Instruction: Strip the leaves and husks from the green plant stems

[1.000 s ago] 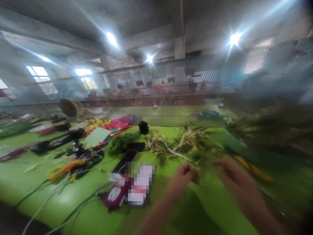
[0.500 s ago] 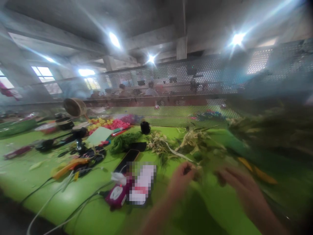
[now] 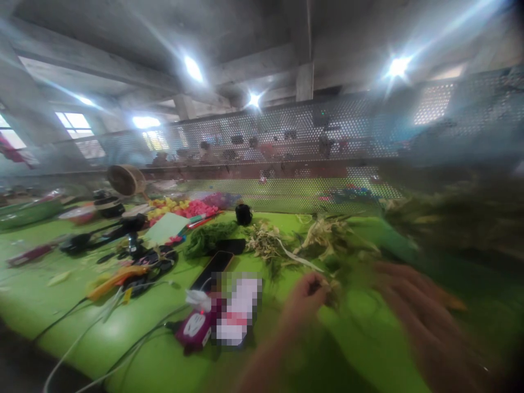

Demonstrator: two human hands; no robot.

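Two bare hands are in the head view, both over the green bench [image 3: 24, 284]. The left hand [image 3: 305, 297] has its grip clamped on a sprig [image 3: 333, 293], fingers curled in, the pale end projecting on the right-hand side. The right hand [image 3: 413, 303] is extended palm down, well apart from the left. Its thumb is hidden and its fingertips are blurred; whether that grip is apart or together cannot be told. An orange item [image 3: 455, 301] shows just beside it, partly covered.

Beyond the left hand lies a loose heap [image 3: 321, 234] of dry stems and leaves, one pale strip reaching towards the fingers. A green clump [image 3: 207, 236] sits left of the heap. Nearer, a phone [image 3: 213, 268] lies beside a maroon device [image 3: 195, 330] with a lit red light. Further left, a corded orange tool [image 3: 118, 278] rests on the bench. A perforated screen [image 3: 262, 191] stands behind.
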